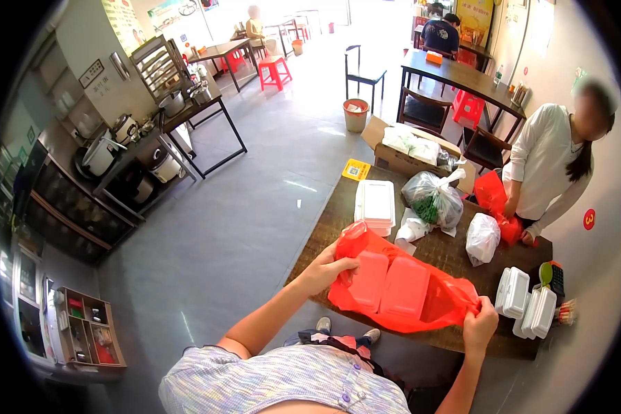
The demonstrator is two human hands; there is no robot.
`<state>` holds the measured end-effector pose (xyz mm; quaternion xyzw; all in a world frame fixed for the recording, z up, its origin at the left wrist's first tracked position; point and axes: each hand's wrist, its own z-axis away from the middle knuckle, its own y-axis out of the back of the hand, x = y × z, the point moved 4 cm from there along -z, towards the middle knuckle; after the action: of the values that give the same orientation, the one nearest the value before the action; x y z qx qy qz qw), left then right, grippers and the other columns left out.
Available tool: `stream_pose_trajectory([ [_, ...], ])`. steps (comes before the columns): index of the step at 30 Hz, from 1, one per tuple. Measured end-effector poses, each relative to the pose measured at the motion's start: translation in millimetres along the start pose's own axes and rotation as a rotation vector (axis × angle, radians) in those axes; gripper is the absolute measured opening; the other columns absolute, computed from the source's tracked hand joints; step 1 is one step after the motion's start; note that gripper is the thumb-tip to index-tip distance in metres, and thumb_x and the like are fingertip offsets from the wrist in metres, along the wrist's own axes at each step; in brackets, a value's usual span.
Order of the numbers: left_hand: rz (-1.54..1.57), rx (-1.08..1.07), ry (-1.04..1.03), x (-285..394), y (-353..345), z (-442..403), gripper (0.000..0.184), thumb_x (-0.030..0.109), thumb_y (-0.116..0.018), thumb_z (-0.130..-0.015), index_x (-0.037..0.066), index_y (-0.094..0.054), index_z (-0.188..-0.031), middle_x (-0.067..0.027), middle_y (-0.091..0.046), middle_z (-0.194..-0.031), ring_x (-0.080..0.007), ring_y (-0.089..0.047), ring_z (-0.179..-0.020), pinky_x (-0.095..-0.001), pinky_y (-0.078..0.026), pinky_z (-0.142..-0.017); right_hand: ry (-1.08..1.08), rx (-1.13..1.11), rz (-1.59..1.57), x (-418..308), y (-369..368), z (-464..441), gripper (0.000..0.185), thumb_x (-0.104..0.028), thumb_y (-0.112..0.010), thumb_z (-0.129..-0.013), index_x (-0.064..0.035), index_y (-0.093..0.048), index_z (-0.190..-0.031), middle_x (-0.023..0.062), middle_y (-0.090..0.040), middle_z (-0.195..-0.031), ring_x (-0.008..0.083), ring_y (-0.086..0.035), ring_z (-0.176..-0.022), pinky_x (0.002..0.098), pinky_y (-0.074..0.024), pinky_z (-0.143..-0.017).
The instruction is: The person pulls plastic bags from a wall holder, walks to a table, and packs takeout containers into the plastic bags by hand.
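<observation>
A red plastic bag [438, 303] is stretched between my two hands at the table's near edge, with two lidded boxes [405, 286] side by side in it, tinted red by the plastic. My left hand [326, 268] is closed on the bag's left edge, thumb over the top. At its right end, my right hand [481, 321] grips the gathered plastic. Just behind the bag stands a stack of white lidded boxes [376, 201]. Crumpled white paper [412, 229] and a tied clear bag with green contents [433, 201] lie beside that stack.
Across the dark table [322, 228], a person in white [548, 148] handles another red bag [491, 193]. A white bag [483, 238] sits nearby. More white boxes [513, 292] are at the right, a cardboard box [414, 162] at the back, a bin [355, 116] beyond.
</observation>
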<state>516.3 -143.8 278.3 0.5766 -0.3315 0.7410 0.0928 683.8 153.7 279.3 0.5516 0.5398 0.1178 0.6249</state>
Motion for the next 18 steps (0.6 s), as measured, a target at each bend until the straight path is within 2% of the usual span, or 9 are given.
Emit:
stream_pose_trajectory([
  [2, -0.019, 0.023, -0.029, 2.7, -1.5, -1.8, 0.027, 0.008, -0.052, -0.083, 0.003, -0.045, -0.11, -0.0025, -0.054, -0.075, -0.0083, -0.053, -0.06, -0.0218, -0.045, -0.054, -0.152, -0.233, -0.717, 1.8, 1.8, -9.7, 0.012, -0.001, -0.05, -0.071, 0.0014, -0.054, -0.083, 0.0061, -0.051, -0.061, 0.0196, -0.053, -0.057, 0.0296, -0.0465, -0.057],
  [3, -0.03, 0.046, -0.041, 4.8, -2.5, -3.0, 0.03, 0.007, -0.052, -0.083, 0.003, -0.045, -0.112, -0.0022, -0.054, -0.075, -0.0082, -0.053, -0.06, -0.0217, -0.045, -0.055, -0.26, -0.292, -0.975, -20.1, 9.5, -13.1, 0.015, -0.003, -0.048, -0.075, 0.0037, -0.055, -0.086, 0.0008, -0.046, -0.057, 0.0103, -0.046, -0.047, 0.0233, -0.0444, -0.05],
  [6, -0.048, 0.057, -0.058, 11.4, -0.5, -10.9, 0.036, 0.006, -0.051, -0.083, 0.002, -0.043, -0.118, -0.0016, -0.053, -0.073, -0.0079, -0.052, -0.06, -0.0214, -0.044, -0.055, -0.344, -0.36, -1.208, -31.5, 16.0, -32.8, 0.014, -0.004, -0.047, -0.077, 0.0039, -0.054, -0.087, 0.0, -0.046, -0.056, 0.0077, -0.042, -0.044, 0.023, -0.0429, -0.047],
  [7, -0.054, 0.054, -0.06, 14.8, 1.4, -13.2, 0.038, 0.006, -0.051, -0.083, 0.002, -0.042, -0.119, -0.0013, -0.053, -0.073, -0.0078, -0.051, -0.06, -0.0214, -0.044, -0.055, -0.296, -0.362, -1.23, -37.3, 19.7, -39.9, 0.016, -0.004, -0.047, -0.077, 0.004, -0.053, -0.09, -0.0016, -0.045, -0.057, 0.0051, -0.038, -0.043, 0.0215, -0.0388, -0.044],
  [11, -0.067, 0.081, -0.113, 34.1, 2.8, -16.1, 0.036, 0.004, -0.05, -0.082, 0.001, -0.043, -0.118, -0.0012, -0.052, -0.071, -0.0077, -0.049, -0.058, -0.0201, -0.041, -0.054, -0.234, -0.395, -1.186, -64.4, 28.6, -55.0, 0.023, -0.006, -0.048, -0.077, 0.0036, -0.051, -0.097, -0.0005, -0.042, -0.057, 0.005, -0.034, -0.041, 0.0209, -0.0319, -0.039],
  [14, -0.094, 0.144, -0.14, 51.2, -2.7, -10.6, 0.033, 0.005, -0.05, -0.082, 0.001, -0.045, -0.114, -0.0016, -0.052, -0.071, -0.0079, -0.048, -0.057, -0.0202, -0.04, -0.053, -0.21, -0.43, -1.208, -69.1, 34.4, -62.8, 0.023, -0.004, -0.048, -0.076, 0.0037, -0.051, -0.097, 0.0011, -0.045, -0.059, 0.0045, -0.035, -0.041, 0.0204, -0.0307, -0.038],
  [15, -0.111, 0.157, -0.147, 54.8, -3.4, -12.8, 0.031, 0.005, -0.05, -0.083, 0.001, -0.045, -0.112, -0.0018, -0.053, -0.071, -0.0079, -0.048, -0.057, -0.0202, -0.04, -0.053, -0.211, -0.433, -1.212, -66.9, 34.1, -66.4, 0.027, -0.002, -0.048, -0.075, 0.0035, -0.05, -0.102, 0.0033, -0.049, -0.062, 0.0048, -0.036, -0.041, 0.0199, -0.0299, -0.037],
  [18, -0.171, 0.223, -0.145, 63.2, 2.2, -12.7, 0.025, 0.007, -0.05, -0.083, 0.0, -0.048, -0.107, -0.0024, -0.053, -0.07, -0.008, -0.049, -0.057, -0.0202, -0.04, -0.052, -0.156, -0.341, -1.244, -76.1, 36.7, -75.0, 0.033, 0.0, -0.049, -0.074, 0.0032, -0.05, -0.107, 0.0043, -0.052, -0.069, 0.0052, -0.039, -0.046, 0.0187, -0.0292, -0.039],
])
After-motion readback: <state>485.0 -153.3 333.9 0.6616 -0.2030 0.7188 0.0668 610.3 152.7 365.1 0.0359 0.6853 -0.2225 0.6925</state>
